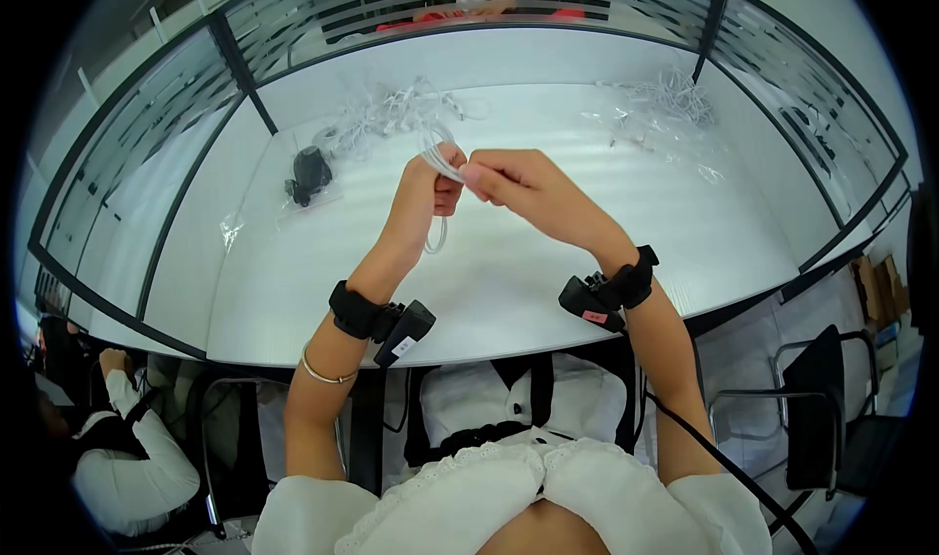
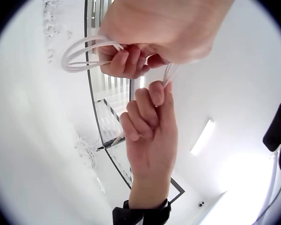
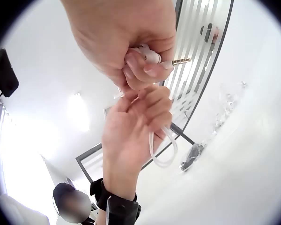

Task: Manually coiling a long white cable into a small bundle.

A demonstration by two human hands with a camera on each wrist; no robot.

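Observation:
A coiled white earphone cable (image 1: 430, 150) is held between both hands above the desk. My left hand (image 1: 427, 189) curls its fingers round the coil. One white loop (image 2: 71, 62) sticks out of that fist in the left wrist view. My right hand (image 1: 536, 195) meets the left and pinches a stretch of cable at the coil. In the right wrist view, its curled fingers also hold a white earphone piece (image 3: 152, 56) and a gold-tipped audio plug (image 3: 181, 61) that pokes out past the fingertips. The part of the coil inside the left palm is hidden.
Tangled white cables (image 1: 381, 115) lie at the desk's back left, beside a black item (image 1: 311, 171) in a clear bag. More white cables (image 1: 680, 100) and clear plastic bags lie back right. A partition (image 1: 479, 54) rings the desk. Another person (image 1: 137, 477) sits at left.

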